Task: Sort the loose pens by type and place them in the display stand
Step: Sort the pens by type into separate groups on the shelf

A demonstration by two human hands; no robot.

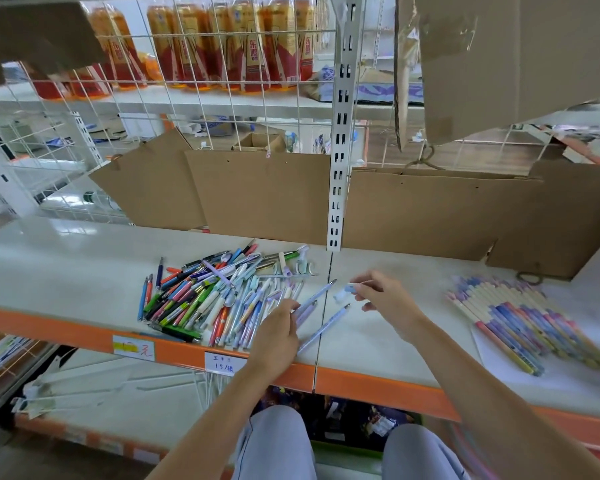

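Observation:
A heap of loose mixed pens (215,292) lies on the white shelf (66,271), left of centre. My left hand (279,336) is at the heap's right edge and grips pale lilac pens (314,301) that point up and to the right. My right hand (383,297) pinches a small pale blue pen cap (350,288) just right of those pens. One more lilac pen (326,327) lies loose between my hands. A sorted row of pastel patterned pens (520,323) sits at the right of the shelf. No display stand is in view.
Brown cardboard sheets (267,195) stand along the back of the shelf, either side of a white slotted upright (338,168). The shelf's orange front edge (378,386) carries paper price labels (224,363). Bottled drinks (222,46) stand behind the wire grid above. A cardboard box (499,57) hangs at top right.

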